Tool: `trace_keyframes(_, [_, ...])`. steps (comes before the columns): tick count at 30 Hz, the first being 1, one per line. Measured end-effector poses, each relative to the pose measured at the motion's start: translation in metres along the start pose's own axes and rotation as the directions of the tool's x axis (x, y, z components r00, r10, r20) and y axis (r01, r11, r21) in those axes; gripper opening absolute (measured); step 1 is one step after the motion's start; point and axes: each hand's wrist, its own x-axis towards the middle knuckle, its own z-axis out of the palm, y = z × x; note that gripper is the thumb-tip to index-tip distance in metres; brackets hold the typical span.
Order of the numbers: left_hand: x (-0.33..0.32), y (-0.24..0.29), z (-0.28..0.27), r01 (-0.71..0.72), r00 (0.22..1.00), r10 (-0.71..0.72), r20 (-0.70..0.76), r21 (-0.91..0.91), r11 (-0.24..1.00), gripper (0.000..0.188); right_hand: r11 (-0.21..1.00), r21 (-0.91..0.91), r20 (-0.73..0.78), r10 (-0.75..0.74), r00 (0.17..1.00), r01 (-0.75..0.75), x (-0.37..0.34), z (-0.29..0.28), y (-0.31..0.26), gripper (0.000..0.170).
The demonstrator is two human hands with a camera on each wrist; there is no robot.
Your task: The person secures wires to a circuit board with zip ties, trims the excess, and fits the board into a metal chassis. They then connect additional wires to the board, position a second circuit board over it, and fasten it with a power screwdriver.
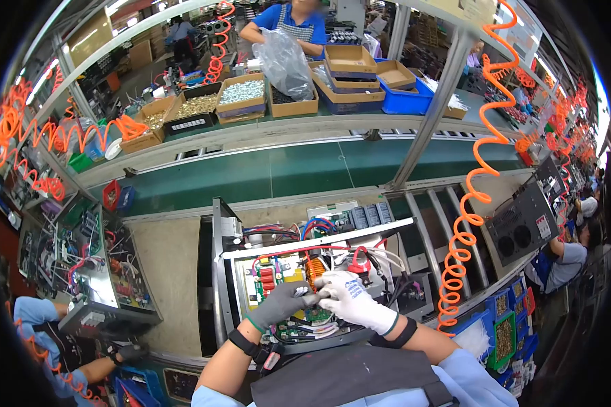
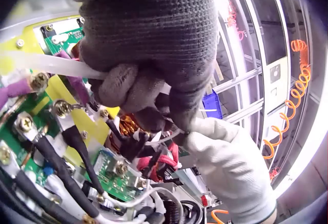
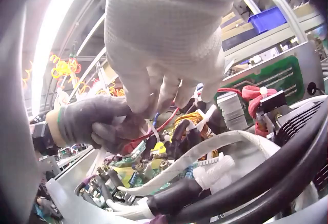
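My left hand, in a grey glove, and my right hand, in a white glove, meet over an open electronics chassis. Between the fingertips of both hands runs a thin white cable tie, pinched from either side. It bends in a small loop close to black-sleeved leads and a copper-wound coil. A broader white plastic strip reaches to the curled fingers of the left hand. Green circuit boards and screwed-down black cables lie below the hands. The fingertips partly hide the tie.
Thick black cables arch at the chassis's right side. An orange coiled hose hangs to the right, by metal rollers. Another opened unit stands left, near a neighbour's gloved hand. Beyond the green conveyor sit boxes of screws.
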Motion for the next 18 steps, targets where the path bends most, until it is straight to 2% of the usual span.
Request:
trace_keyframes(2, [0.003, -0.008, 0.006, -0.102, 0.986, 0.107, -0.125, 0.040, 0.994, 0.030, 0.990, 0.068, 0.061, 0.117, 0.991, -0.121, 0.001, -0.012, -0.007, 0.014])
trace_keyframes(3, [-0.002, -0.001, 0.011, -0.057, 0.971, 0.068, -0.229, 0.054, 0.997, 0.024, 0.992, 0.065, 0.072, 0.106, 0.992, -0.111, 0.003, -0.014, -0.011, 0.014])
trace_keyframes(4, [-0.001, -0.002, 0.012, -0.056, 0.969, 0.066, -0.239, 0.047, 0.997, 0.024, 0.995, 0.091, -0.025, 0.049, 0.998, -0.047, 0.005, -0.016, -0.014, 0.012])
trace_keyframes(5, [0.001, -0.006, 0.014, 0.012, 0.956, 0.060, -0.287, 0.242, 0.970, 0.022, 0.994, 0.112, -0.124, -0.002, 0.992, 0.016, 0.006, -0.016, -0.016, 0.010])
trace_keyframes(7, [-0.001, -0.006, 0.020, 0.150, 0.938, 0.073, -0.339, 0.586, 0.796, 0.022, 0.988, 0.151, -0.147, -0.003, 0.989, 0.025, 0.013, -0.012, -0.021, 0.010])
trace_keyframes(8, [-0.008, -0.006, 0.028, 0.154, 0.939, 0.065, -0.337, 0.582, 0.799, 0.022, 0.982, 0.188, -0.182, 0.000, 0.983, 0.035, 0.015, -0.010, -0.024, 0.009])
trace_keyframes(9, [-0.016, -0.005, 0.037, 0.108, 0.925, 0.181, -0.334, 0.688, 0.717, 0.024, 0.941, 0.329, -0.149, 0.134, 0.980, -0.079, 0.015, -0.009, -0.027, 0.008])
trace_keyframes(10, [-0.020, -0.006, 0.043, 0.071, 0.902, 0.295, -0.314, 0.784, 0.617, 0.026, 0.916, 0.385, -0.106, 0.166, 0.980, -0.113, 0.018, -0.005, -0.018, 0.010])
trace_keyframes(11, [-0.022, -0.008, 0.046, 0.065, 0.908, 0.307, -0.285, 0.820, 0.569, 0.027, 0.766, 0.572, 0.046, 0.326, 0.944, -0.292, 0.021, -0.010, -0.018, 0.012])
trace_keyframes(12, [-0.021, -0.005, 0.049, 0.065, 0.908, 0.306, -0.285, 0.819, 0.570, 0.027, 0.551, 0.698, 0.227, 0.437, 0.871, -0.458, 0.024, -0.015, -0.020, 0.014])
trace_keyframes(13, [-0.020, 0.001, 0.051, 0.128, 0.935, 0.197, -0.295, 0.798, 0.589, 0.027, 0.470, 0.773, 0.253, 0.387, 0.887, -0.426, 0.026, -0.005, -0.007, 0.015])
trace_keyframes(14, [-0.020, 0.009, 0.052, 0.191, 0.949, 0.090, -0.303, 0.776, 0.601, 0.026, 0.476, 0.770, 0.251, 0.384, 0.889, -0.424, 0.023, -0.003, -0.011, 0.015])
trace_keyframes(16, [-0.023, 0.015, 0.055, 0.205, 0.951, 0.062, -0.302, 0.771, 0.603, 0.027, 0.528, 0.721, 0.256, 0.400, 0.880, -0.449, 0.022, -0.003, -0.027, 0.014])
trace_keyframes(17, [-0.027, 0.011, 0.060, 0.154, 0.937, 0.150, -0.315, 0.760, 0.632, 0.029, 0.514, 0.767, 0.213, 0.361, 0.908, -0.384, 0.018, -0.003, -0.027, 0.015])
trace_keyframes(18, [-0.033, 0.009, 0.064, 0.104, 0.916, 0.230, -0.329, 0.748, 0.655, 0.030, 0.520, 0.737, 0.235, 0.403, 0.885, -0.432, 0.017, -0.029, -0.049, 0.018])
